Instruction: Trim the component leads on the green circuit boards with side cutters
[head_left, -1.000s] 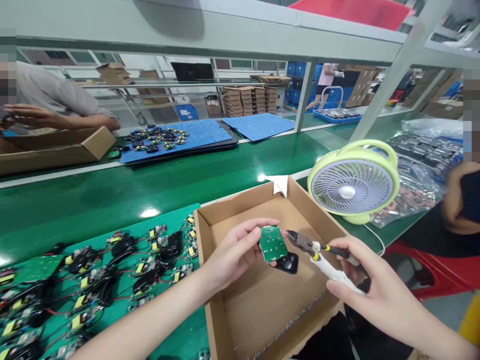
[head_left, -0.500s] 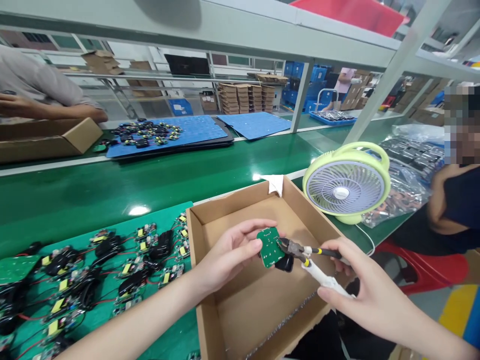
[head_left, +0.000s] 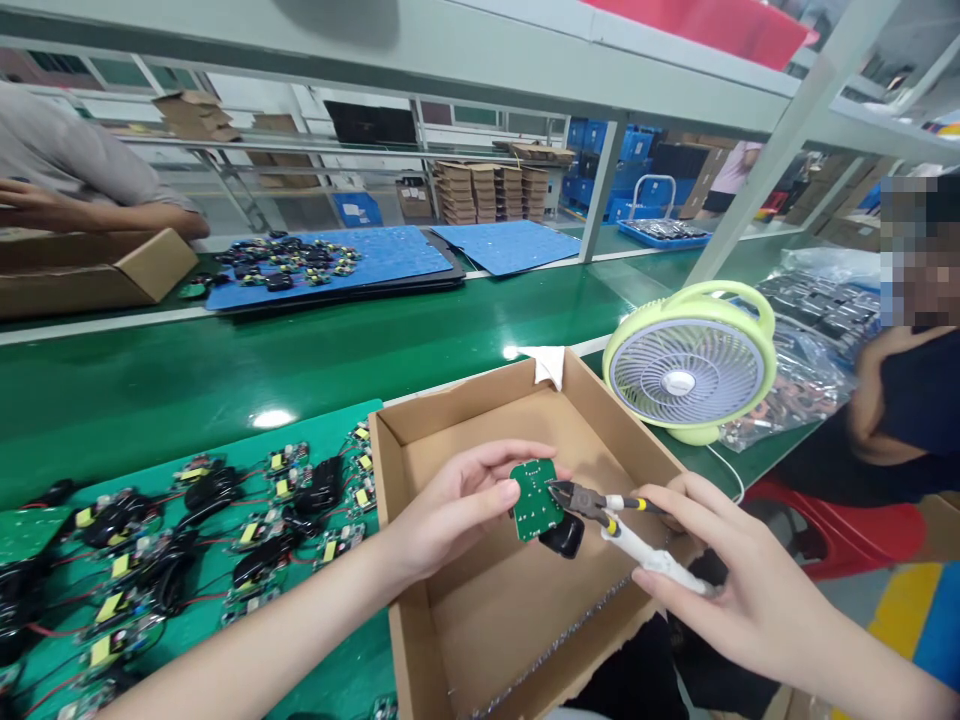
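Between the thumb and fingers of my left hand (head_left: pixel 457 505) is a small green circuit board (head_left: pixel 536 505), its soldered side facing me. A black wrapped part (head_left: pixel 564 537) hangs at the board's lower right. My right hand (head_left: pixel 739 570) grips a pair of cutting pliers (head_left: pixel 589 500) with yellow-banded handles, one of them wrapped in white. The plier jaws meet the board's right edge; whether they touch a lead there is too small to tell. Both hands are above an open cardboard box (head_left: pixel 409 430), with bits of clippings along its near inner edge.
Left of the box, several wired boards (head_left: pixel 120 565) with black parts lie on a green mat (head_left: pixel 300 590). A green fan (head_left: pixel 690 365) stands behind the box's right corner. Across the green bench, blue sheets (head_left: pixel 405 255) hold more boards. Other people sit left and right.
The board has tilted and shifted slightly down and left in my left hand. The black part hangs lower, and the pliers have moved slightly left.
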